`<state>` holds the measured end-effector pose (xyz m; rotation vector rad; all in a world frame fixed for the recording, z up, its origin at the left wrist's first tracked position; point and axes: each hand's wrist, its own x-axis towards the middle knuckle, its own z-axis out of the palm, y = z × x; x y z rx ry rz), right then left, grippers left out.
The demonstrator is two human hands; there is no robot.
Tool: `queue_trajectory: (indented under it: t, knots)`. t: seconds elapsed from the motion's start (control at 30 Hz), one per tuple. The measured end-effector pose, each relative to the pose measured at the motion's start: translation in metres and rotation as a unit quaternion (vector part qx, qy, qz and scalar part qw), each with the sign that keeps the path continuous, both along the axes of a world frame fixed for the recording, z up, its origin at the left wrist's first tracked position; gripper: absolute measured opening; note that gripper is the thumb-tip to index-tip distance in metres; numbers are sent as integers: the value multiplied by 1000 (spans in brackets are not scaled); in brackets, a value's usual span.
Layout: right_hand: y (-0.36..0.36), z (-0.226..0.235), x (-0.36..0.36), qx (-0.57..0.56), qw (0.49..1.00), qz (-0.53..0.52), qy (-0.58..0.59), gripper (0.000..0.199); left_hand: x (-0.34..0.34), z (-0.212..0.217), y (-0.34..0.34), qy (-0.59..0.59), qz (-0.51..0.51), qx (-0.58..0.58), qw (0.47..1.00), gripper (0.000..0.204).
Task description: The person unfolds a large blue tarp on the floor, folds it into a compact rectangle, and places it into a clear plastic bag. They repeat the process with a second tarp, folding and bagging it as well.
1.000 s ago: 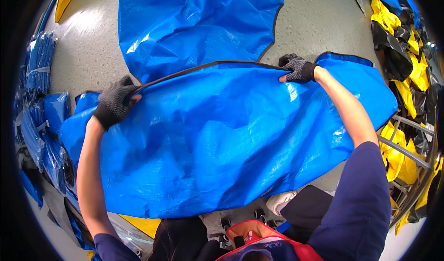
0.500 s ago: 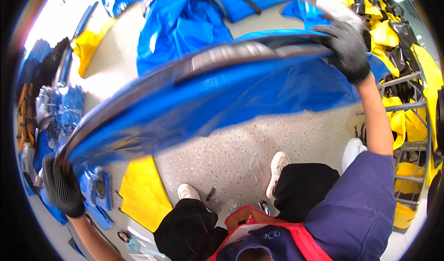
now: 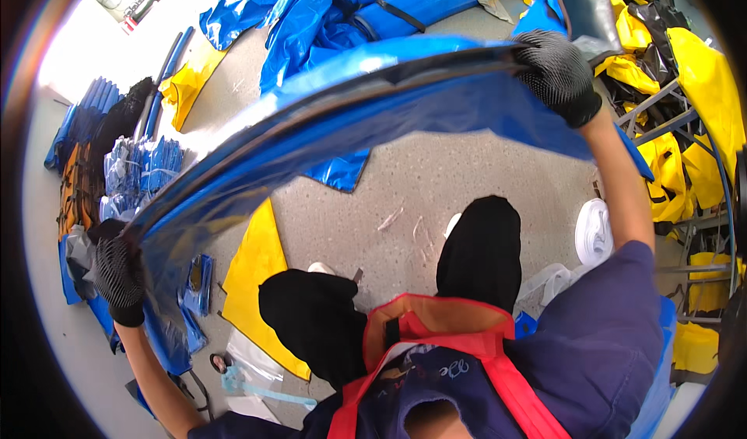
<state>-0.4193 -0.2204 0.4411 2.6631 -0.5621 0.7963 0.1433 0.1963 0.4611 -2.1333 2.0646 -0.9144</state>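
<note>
A large blue plastic sheet (image 3: 334, 120) with a dark edge band hangs stretched between my two raised, gloved hands. At the far left, my left hand (image 3: 118, 274), in a dark ribbed glove, grips one end of that edge. My right hand (image 3: 557, 75) is closed on the other end at the upper right. The band arches up between them, and the sheet's lower part sags below it. The fingertips of both hands are partly hidden behind the sheet and gloves.
Blue tarpaulin rolls (image 3: 436, 11) lie at the back. Yellow and black sheets (image 3: 661, 167) crowd a metal rack on the right. Bundled blue packs (image 3: 140, 163) stand at the left. A yellow sheet (image 3: 257, 283) and a white roll (image 3: 594, 232) are on the floor near my legs.
The sheet has swung, and its lower edge has lifted, baring more floor beneath. My left hand is slightly higher and further right; my right hand has shifted slightly left. My knees are bent more.
</note>
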Motion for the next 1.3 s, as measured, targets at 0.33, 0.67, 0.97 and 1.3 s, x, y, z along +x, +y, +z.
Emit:
queue_trajectory:
  t: [0.33,0.67,0.97,1.3]
  knots:
    - [-44,-27,75,262,904,-47,336,23,-26,-61,-104,105,14,258,960,20]
    - [15,-136,-5,-39,988,-19,150,53,-13,-223,-21,153,-27,96,983,49]
    - [-4,-505,35,121,922,-54,363,48,-49,-502,-58,132,88,388,908,63]
    - [34,-545,21,275,902,68,325,48,-54,-558,-19,192,124,555,800,60]
